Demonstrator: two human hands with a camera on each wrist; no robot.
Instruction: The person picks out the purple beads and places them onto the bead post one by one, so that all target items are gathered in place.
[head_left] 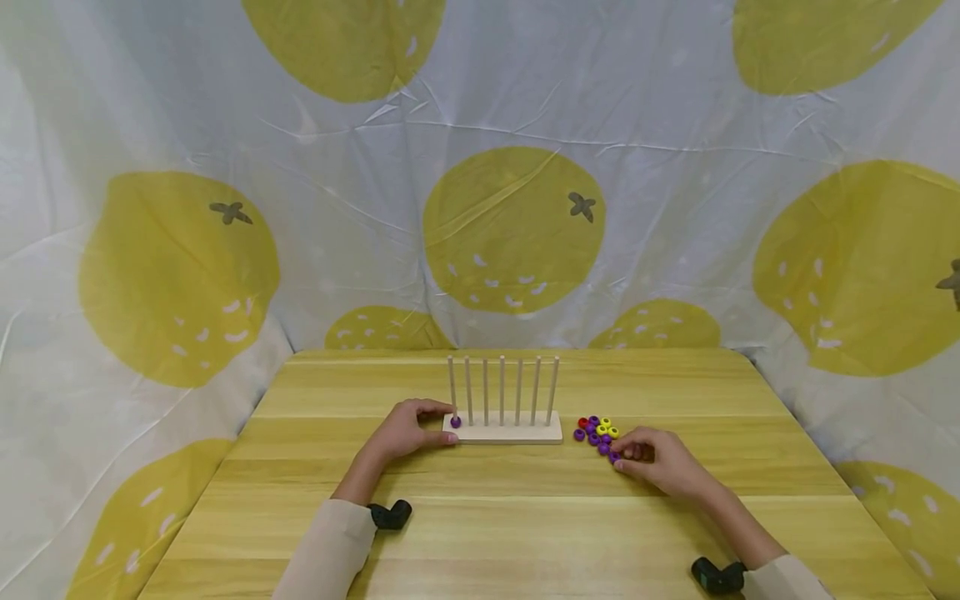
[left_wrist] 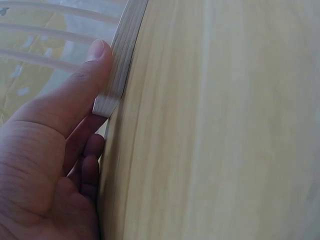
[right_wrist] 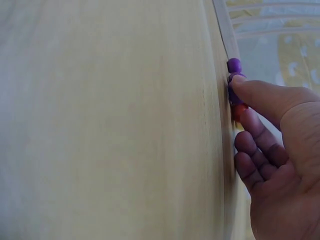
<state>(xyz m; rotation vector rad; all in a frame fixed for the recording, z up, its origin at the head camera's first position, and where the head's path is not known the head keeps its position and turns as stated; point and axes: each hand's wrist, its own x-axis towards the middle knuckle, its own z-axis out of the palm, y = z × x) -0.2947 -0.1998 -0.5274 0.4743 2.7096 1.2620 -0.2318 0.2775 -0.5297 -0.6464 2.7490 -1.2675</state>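
A pale wooden peg rack [head_left: 510, 432] with a row of several upright pegs stands on the table. My left hand [head_left: 405, 429] grips its left end, the thumb along the front edge of the base [left_wrist: 117, 70] and the other fingers behind. One purple bead [head_left: 455, 422] sits at the bottom of the leftmost peg. To the right of the rack, my right hand [head_left: 663, 462] pinches a purple bead [head_left: 614, 458] between thumb and forefinger, at the near edge of the bead pile. In the right wrist view the thumb partly hides the purple beads [right_wrist: 234, 65].
The loose pile holds several purple beads [head_left: 580, 435], a few yellow beads [head_left: 602, 429] and a red bead [head_left: 583, 423]. All lie on a wood-grain table [head_left: 510, 542]. A white curtain [head_left: 360, 208] printed with yellow fruit hangs behind and at both sides.
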